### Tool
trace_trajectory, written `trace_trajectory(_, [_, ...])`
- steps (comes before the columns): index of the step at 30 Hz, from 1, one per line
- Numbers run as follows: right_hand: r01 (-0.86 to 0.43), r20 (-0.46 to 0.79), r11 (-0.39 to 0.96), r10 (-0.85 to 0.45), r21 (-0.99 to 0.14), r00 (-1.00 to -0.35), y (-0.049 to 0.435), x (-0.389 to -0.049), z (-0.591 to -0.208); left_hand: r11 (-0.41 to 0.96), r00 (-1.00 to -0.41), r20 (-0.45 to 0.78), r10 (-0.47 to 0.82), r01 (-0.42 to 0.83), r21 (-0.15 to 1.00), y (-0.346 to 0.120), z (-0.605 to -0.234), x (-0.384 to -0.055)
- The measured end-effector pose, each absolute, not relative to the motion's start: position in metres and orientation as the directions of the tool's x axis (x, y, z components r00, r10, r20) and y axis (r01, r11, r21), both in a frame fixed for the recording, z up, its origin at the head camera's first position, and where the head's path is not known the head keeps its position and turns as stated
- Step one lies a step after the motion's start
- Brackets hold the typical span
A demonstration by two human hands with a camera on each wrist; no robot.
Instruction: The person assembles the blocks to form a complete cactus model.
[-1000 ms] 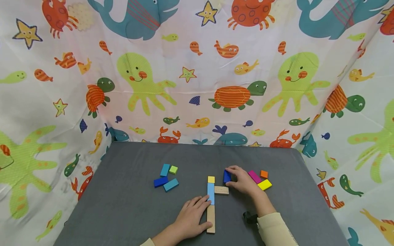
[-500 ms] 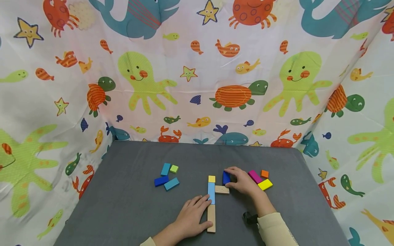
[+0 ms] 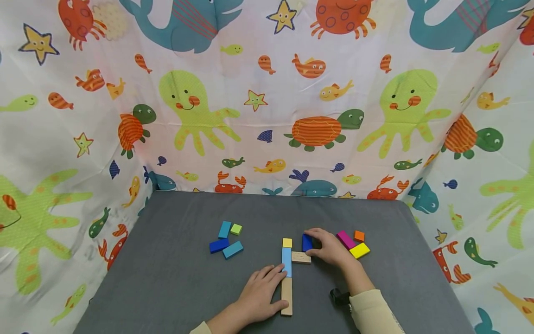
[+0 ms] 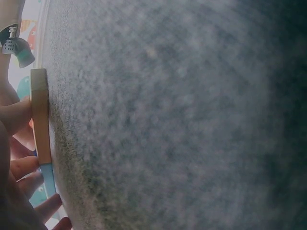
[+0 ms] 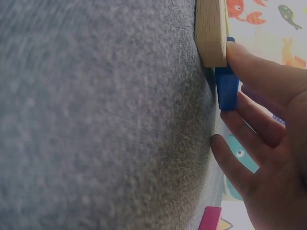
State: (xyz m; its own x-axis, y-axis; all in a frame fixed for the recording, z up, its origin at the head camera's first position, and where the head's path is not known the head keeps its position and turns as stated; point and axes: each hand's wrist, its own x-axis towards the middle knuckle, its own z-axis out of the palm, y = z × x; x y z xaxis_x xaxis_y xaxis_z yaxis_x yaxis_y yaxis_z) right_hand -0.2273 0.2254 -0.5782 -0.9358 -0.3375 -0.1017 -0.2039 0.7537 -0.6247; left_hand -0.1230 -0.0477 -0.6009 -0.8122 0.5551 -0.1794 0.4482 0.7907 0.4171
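Observation:
In the head view, a row of blocks runs away from the person: a long plain wooden block (image 3: 286, 297), a light blue block (image 3: 286, 260) and a small yellow block (image 3: 287, 242). A short wooden block (image 3: 301, 257) juts right from the row. My left hand (image 3: 260, 294) rests at the row's left side, thumb at the long wooden block and fingertips at the light blue one. My right hand (image 3: 329, 247) pinches a dark blue block (image 5: 227, 88) between thumb and fingers, its near end right at the short wooden block.
On the left lie two medium-blue blocks (image 3: 232, 250), a dark blue one (image 3: 219, 246) and a green one (image 3: 236, 229). Magenta (image 3: 345, 240), orange (image 3: 359, 236) and yellow (image 3: 359, 250) blocks lie right of my right hand. A patterned curtain (image 3: 267, 167) borders the grey table (image 3: 175, 278).
The dark blue block in my right hand has shifted slightly left and nearer, up to the short wooden block. My left hand stays in place.

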Motion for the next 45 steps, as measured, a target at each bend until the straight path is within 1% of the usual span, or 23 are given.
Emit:
trace_trajectory(13, [-0.205,-0.089,0.739,-0.337,-0.642,-0.937,0.227,-0.227,-0.580,0.784,-0.810,-0.173,0.561,0.453,0.424,-0.049,-0.601,-0.122])
trace_trajectory(18, [-0.226,-0.025,0.721,-0.320,-0.654,-0.947,0.232,-0.229,-0.578,0.781,-0.810,-0.166,0.562,0.455,0.428,-0.048,-0.600,-0.122])
trace_trajectory(23, [-0.249,0.044,0.732,-0.287,-0.634,-0.957,0.240,-0.229,-0.574,0.784,-0.813,-0.166,0.559,0.453,0.424,-0.047,-0.600,-0.122])
trace_trajectory(28, [-0.247,0.061,0.756,-0.266,-0.607,-0.962,0.249,-0.226,-0.568,0.785,-0.813,-0.167,0.558,0.452,0.423,-0.047,-0.600,-0.121])
trace_trajectory(35, [-0.230,0.073,0.760,-0.235,-0.608,-0.969,0.262,-0.218,-0.562,0.783,-0.811,-0.166,0.561,0.454,0.426,-0.048,-0.598,-0.120])
trace_trajectory(45, [-0.216,0.134,0.778,-0.169,-0.590,-0.976,0.284,-0.202,-0.559,0.788,-0.813,-0.185,0.552,0.436,0.435,-0.046,-0.598,-0.121])
